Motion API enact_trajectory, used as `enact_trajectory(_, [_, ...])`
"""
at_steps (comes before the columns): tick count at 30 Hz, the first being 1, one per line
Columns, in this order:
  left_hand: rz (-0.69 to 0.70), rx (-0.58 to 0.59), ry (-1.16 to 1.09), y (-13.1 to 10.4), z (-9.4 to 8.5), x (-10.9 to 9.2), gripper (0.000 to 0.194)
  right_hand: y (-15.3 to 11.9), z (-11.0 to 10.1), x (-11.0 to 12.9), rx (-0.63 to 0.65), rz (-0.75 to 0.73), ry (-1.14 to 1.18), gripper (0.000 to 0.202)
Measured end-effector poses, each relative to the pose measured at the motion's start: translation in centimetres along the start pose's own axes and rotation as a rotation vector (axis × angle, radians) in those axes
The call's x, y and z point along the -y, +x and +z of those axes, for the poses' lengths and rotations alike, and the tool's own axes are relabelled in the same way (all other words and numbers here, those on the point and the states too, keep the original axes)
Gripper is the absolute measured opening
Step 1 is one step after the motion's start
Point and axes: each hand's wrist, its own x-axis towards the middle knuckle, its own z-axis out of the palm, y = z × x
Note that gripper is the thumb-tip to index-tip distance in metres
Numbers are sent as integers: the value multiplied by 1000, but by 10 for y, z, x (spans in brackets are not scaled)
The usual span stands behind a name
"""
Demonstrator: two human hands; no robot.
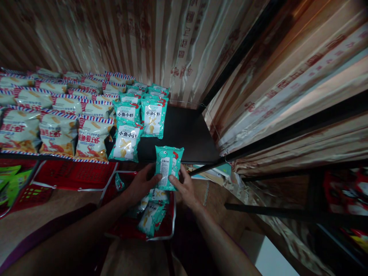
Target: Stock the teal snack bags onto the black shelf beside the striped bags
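Observation:
A teal snack bag (169, 168) is held upright between my two hands, its printed back facing me. My left hand (144, 181) grips its left side, thumb on the front. On the right edge, my right hand (184, 184) closes with the thumb pressed on the lower front. Behind it, more teal bags (125, 142) stand in two rows on the dark shelf (186, 134). Below my hands, a red basket (173, 218) contains several teal bags (151, 216).
White and red snack bags (92, 138) fill the shelf's left part in rows. Red baskets (76, 174) sit below, one with green packets (17, 186). Dark metal bars (238, 57) and a patterned curtain (178, 50) border the shelf. A white box (273, 257) is at lower right.

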Motion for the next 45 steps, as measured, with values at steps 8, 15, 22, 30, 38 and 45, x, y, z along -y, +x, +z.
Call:
enact_trajectory(8, [-29,-8,-69,-1,0,-1,49,2,1,3,-3,-37,4,46])
enact_trajectory(15, [-5,-26,-125,2,-1,4,51,3,0,-5,13,-31,99,62])
enact_trajectory(22, [-32,-65,-140,4,-1,6,47,1,-3,-6,17,-20,150,64])
enact_trajectory(30, [-47,-52,-165,5,-2,6,44,1,-5,-6,-15,-23,104,59])
enact_trajectory(38, [-11,0,-246,5,-2,7,46,3,-4,-6,-70,-51,124,52])
enact_trajectory(45, [24,-36,-183,6,-2,6,49,2,-3,-6,-50,-56,112,62])
